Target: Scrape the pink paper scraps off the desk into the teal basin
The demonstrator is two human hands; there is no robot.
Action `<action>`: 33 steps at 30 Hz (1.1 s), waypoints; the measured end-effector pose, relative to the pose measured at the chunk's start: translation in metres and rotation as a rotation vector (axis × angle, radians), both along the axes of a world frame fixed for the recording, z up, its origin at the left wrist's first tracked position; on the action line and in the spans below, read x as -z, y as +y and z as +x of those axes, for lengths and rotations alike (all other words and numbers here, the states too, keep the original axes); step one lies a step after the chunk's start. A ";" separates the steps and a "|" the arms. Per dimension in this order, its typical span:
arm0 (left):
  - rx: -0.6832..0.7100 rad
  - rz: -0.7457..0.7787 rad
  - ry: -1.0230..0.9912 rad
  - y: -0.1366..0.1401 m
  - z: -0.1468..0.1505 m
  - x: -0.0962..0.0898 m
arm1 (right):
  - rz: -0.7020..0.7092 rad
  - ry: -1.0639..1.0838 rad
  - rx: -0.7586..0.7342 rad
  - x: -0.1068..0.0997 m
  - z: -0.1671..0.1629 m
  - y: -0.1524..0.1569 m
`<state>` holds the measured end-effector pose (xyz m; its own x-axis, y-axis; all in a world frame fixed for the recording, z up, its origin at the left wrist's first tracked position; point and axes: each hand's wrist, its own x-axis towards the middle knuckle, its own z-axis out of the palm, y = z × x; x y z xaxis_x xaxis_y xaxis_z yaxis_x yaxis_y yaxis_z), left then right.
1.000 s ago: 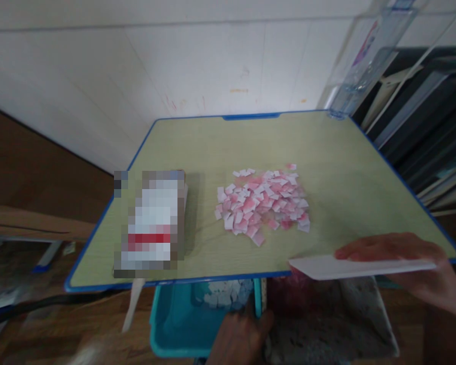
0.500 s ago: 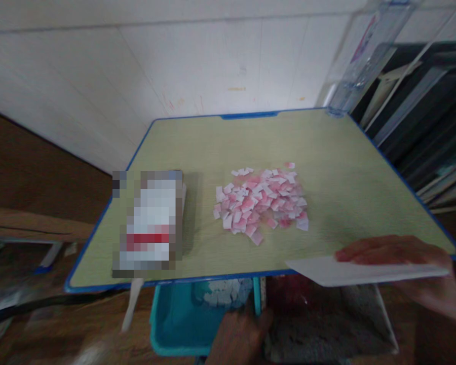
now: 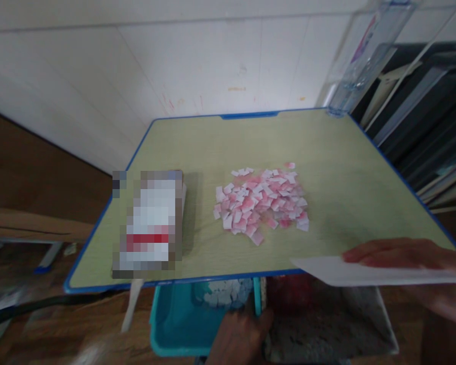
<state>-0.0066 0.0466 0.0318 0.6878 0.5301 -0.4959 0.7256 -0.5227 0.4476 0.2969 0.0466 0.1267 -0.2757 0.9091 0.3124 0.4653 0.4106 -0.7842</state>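
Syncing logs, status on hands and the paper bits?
Right hand holds white card at desk edge. Left hand below, by teal bin. Paper scraps piled mid-desk, nothing between.

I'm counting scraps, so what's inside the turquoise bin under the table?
The turquoise bin holds a cluster of pale paper pieces at its back. The table edge hides the rear, and the left hand covers its right front corner.
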 end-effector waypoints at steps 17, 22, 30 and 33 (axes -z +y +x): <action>0.028 0.022 -0.010 -0.001 0.000 0.002 | -0.091 -0.006 -0.037 0.000 -0.036 -0.004; 0.016 0.060 -0.101 -0.001 -0.001 0.002 | -0.205 0.014 0.010 0.024 -0.057 -0.019; -0.013 0.048 -0.052 0.000 0.001 -0.006 | -0.207 -0.305 -0.005 0.047 -0.040 -0.030; -0.012 0.064 -0.045 0.001 0.002 -0.008 | -0.148 -0.267 0.097 0.040 -0.037 -0.031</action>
